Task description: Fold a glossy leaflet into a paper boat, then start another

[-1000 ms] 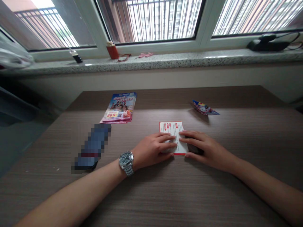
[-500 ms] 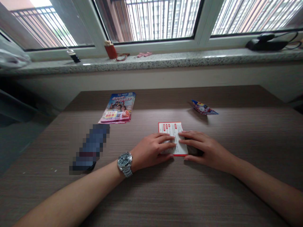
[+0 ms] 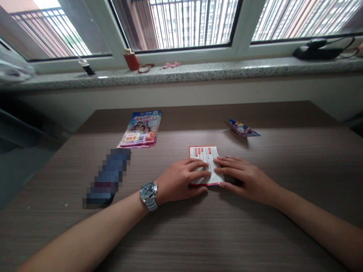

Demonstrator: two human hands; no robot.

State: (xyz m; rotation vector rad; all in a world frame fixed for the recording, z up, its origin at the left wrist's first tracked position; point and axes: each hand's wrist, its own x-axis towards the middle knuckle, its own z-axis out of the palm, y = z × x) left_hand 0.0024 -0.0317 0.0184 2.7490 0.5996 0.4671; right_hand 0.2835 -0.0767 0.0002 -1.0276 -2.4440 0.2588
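A small white paper leaflet [image 3: 202, 152] with a red border and red labels lies on the table, partly hidden under my fingers. My left hand [image 3: 188, 175], with a metal watch [image 3: 149, 190] on its wrist, rests across the leaflet's left part. Its fingers are stretched out and slightly apart. From the other side my right hand [image 3: 241, 173] reaches in, fingers extended onto the leaflet's right edge. The right thumb touches the near right corner. That near edge looks slightly raised, with a thin dark strip below it.
A stack of colourful flyers [image 3: 141, 128] lies at the back left, with a pixelated dark blue object [image 3: 109, 177] in front. A folded colourful paper piece [image 3: 243, 128] stands at the back right. The windowsill [image 3: 198, 70] holds a red container [image 3: 131, 60] and a black power strip [image 3: 317, 53].
The leaflet's near edge has shifted slightly away from me, and its red border there shows less. My right thumb has moved up a little with that corner. My left hand stays nearly still.
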